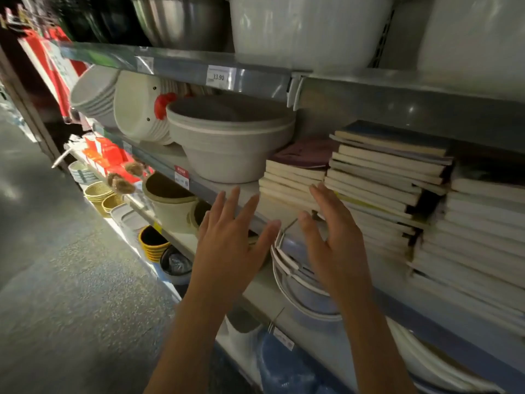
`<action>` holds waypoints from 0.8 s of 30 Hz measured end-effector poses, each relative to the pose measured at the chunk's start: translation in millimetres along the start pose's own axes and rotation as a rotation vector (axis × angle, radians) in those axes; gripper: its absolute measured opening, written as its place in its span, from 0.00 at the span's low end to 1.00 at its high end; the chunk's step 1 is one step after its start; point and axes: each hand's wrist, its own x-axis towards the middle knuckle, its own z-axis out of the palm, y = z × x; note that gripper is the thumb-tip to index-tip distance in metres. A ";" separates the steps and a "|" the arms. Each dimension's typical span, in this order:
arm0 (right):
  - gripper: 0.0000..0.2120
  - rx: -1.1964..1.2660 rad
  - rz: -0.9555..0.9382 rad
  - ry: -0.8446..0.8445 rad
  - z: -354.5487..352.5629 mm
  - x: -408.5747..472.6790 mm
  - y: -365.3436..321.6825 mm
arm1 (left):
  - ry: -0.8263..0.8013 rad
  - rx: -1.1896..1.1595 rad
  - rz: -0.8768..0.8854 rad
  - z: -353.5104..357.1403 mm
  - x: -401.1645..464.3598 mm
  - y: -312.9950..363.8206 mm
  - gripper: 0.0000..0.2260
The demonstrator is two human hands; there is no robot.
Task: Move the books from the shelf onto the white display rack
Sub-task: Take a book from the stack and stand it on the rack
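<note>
No book lifted yet; white display rack not seen. Stacks of pale paperback books [377, 177] left on grey metal shelf [420, 325], just ahead of both hands. Left hand [230, 240] and right hand [335, 240] raised, fingers spread, nothing gripped; right fingertips held near lowest stack [292, 177], contact not discernible.

1. I face long grey metal shop shelving [255, 81] running away to my left, a white price label [221, 77] clipped to its edge.
2. Below me lies a speckled grey floor [71, 280].
3. Light is dim.
</note>
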 end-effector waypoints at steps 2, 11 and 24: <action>0.29 -0.021 0.020 0.022 8.2 13.7 7.8 | -0.025 -0.021 0.017 6.0 22.2 -8.1 0.42; 0.29 -0.128 0.184 0.203 66.5 55.6 24.2 | -0.144 -0.158 0.220 37.6 111.1 -59.9 0.37; 0.32 -0.477 0.196 0.458 131.8 88.4 42.1 | -0.221 -0.409 0.591 84.4 211.7 -107.6 0.33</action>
